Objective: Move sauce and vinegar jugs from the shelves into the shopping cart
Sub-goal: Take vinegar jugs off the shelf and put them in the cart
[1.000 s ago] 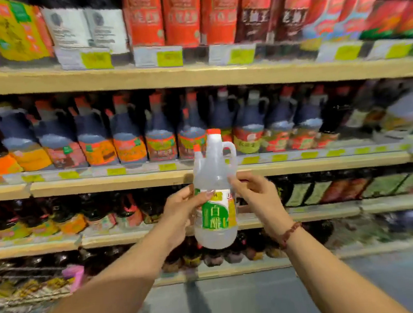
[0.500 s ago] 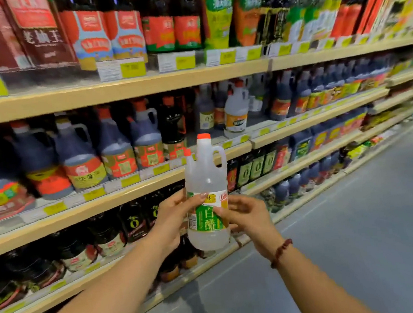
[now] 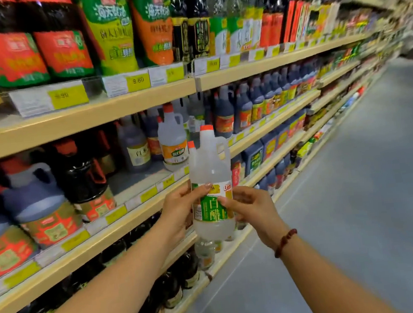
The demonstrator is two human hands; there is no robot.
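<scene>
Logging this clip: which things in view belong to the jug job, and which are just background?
Job: held vinegar jug, gripped by left hand and right hand; shelved vinegar jug; dark sauce jugs.
Background: seasoning pouches; price tags; bracelet. Cart not in view.

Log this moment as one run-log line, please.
left hand: grips white vinegar jug | right hand: grips same jug | jug: upright, before shelves, orange cap | cart: not in view

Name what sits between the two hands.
The clear vinegar jug, upright, held at its green label by the left hand and right hand, per the head view.
</scene>
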